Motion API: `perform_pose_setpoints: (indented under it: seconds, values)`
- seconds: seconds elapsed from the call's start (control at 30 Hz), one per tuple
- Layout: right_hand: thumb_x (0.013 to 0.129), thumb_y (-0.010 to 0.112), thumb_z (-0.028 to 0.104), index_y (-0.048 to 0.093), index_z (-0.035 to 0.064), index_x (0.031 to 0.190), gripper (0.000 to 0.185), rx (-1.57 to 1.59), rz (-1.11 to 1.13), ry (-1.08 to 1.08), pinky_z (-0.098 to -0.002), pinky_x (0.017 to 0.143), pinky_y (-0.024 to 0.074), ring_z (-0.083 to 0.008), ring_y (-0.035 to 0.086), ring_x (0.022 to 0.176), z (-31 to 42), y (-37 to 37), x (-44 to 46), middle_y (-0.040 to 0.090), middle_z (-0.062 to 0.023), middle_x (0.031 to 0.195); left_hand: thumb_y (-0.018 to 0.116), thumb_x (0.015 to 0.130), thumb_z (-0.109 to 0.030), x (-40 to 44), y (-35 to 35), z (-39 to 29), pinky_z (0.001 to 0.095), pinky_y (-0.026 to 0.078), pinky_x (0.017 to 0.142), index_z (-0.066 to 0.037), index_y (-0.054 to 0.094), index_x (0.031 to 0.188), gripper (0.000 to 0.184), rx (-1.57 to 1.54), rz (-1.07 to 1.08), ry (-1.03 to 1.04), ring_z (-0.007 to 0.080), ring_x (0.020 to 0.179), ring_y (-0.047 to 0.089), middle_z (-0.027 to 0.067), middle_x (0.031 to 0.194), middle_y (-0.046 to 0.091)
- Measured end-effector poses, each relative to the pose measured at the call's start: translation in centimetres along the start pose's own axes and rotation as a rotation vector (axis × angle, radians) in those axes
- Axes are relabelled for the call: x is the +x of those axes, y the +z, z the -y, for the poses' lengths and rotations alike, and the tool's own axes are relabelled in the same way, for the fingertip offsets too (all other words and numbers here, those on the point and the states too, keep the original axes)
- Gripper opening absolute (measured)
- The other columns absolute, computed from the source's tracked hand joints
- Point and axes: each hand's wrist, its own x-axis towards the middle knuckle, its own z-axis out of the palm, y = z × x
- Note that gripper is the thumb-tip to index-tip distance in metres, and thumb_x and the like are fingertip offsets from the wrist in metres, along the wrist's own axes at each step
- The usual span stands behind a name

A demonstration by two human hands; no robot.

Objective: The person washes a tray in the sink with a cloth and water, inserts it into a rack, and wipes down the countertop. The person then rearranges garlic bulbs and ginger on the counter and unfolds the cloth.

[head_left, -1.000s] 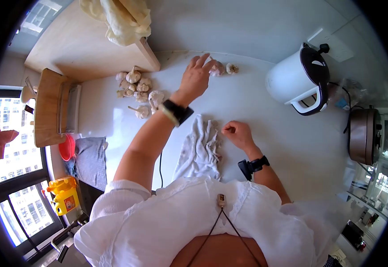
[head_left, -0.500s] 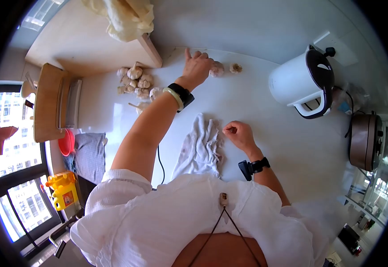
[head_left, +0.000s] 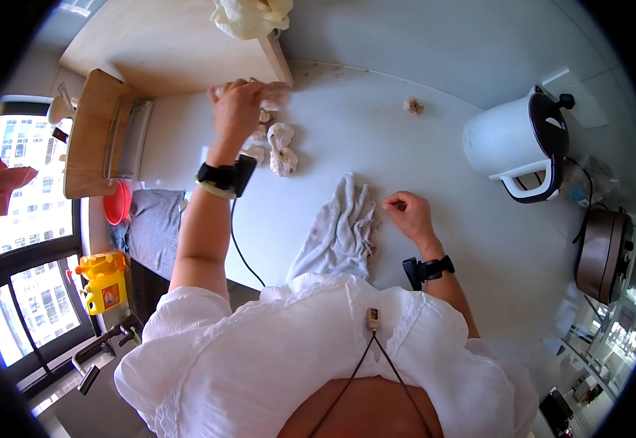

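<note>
My left hand (head_left: 237, 113) is over the group of garlic at the back left, its fingers closed on a pinkish garlic bulb (head_left: 275, 95) that is blurred by motion. Beneath and beside the hand, several white garlic bulbs (head_left: 283, 150) lie on the counter, partly covered by my hand and wrist. My right hand (head_left: 410, 217) rests on the counter in a loose fist, with nothing visible in it. Just left of that fist lies a crumpled white cloth (head_left: 336, 230). A small brownish garlic piece (head_left: 413, 106) sits alone farther back.
A white kettle (head_left: 507, 142) with a dark lid stands at the right, near a brown appliance (head_left: 601, 252). On the left are a wooden rack (head_left: 95, 139), a red bowl (head_left: 117, 203), a grey cloth (head_left: 156, 230) and a yellow jug (head_left: 104, 285). A black cable (head_left: 241, 252) hangs from my left wrist.
My left hand has moved left from the back middle of the counter to the garlic group, carrying the pinkish bulb. The view has shifted slightly; my right hand stays beside the cloth.
</note>
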Motion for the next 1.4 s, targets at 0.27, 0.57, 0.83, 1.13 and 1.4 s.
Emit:
perform_pose_setpoints:
  seconds: [0.27,0.57,0.83,1.13,1.4]
  values:
    - [0.078,0.07,0.019,0.069,0.0077,0.081,0.012,-0.059,0.023,0.027,-0.0274,0.061,0.0497,-0.0143,0.063,0.063,0.3,-0.1,0.1,0.068,-0.0034,0.073,0.058,0.09,-0.024,-3.6,-2.6,5.2,0.0552,0.026,0.099,-0.017,0.071,0.101,0.019,-0.033,0.174,-0.192,0.0269,0.102,0.058,0.0051,0.094,0.065]
    - [0.078,0.07,0.02,0.07,0.0079,0.082,0.013,-0.045,0.021,0.062,-0.0288,0.062,0.0505,-0.0162,0.065,0.065,0.2,0.0,0.1,0.068,-0.0053,0.073,0.06,0.087,-0.017,-7.0,-1.3,3.1,0.0636,0.022,0.103,-0.016,0.071,0.098,0.015,-0.012,0.265,-0.123,0.0262,0.105,0.056,0.0032,0.093,0.062]
    - [0.076,0.069,0.021,0.07,0.008,0.081,0.014,-0.065,-0.004,0.04,-0.0327,0.065,0.0515,-0.0225,0.066,0.069,0.3,-0.3,0.0,0.069,-0.0075,0.075,0.065,0.082,-0.014,-6.7,-1.4,1.3,0.0578,0.026,0.104,-0.013,0.068,0.106,0.024,0.087,0.222,-0.022,0.028,0.105,0.055,0.007,0.101,0.063]
    - [0.075,0.067,0.022,0.069,0.0093,0.079,0.013,-0.002,0.018,0.047,-0.0336,0.064,0.05,-0.0233,0.064,0.068,0.2,-0.3,-0.1,0.067,-0.0073,0.074,0.074,0.076,-0.017,0.4,4.5,-14.9,0.0399,0.041,0.1,-0.01,0.049,0.131,0.061,-0.541,0.269,0.336,0.0327,0.121,0.046,0.0143,0.129,0.053]
    - [0.077,0.065,0.022,0.069,0.009,0.079,0.013,-0.042,-0.037,0.0,-0.0346,0.065,0.0502,-0.0253,0.065,0.071,0.3,-0.3,-0.6,0.068,-0.0079,0.076,0.075,0.073,-0.015,3.7,14.3,-22.1,0.0421,0.041,0.098,-0.015,0.045,0.135,0.069,-0.333,0.236,0.421,0.0342,0.119,0.046,0.0125,0.133,0.048]
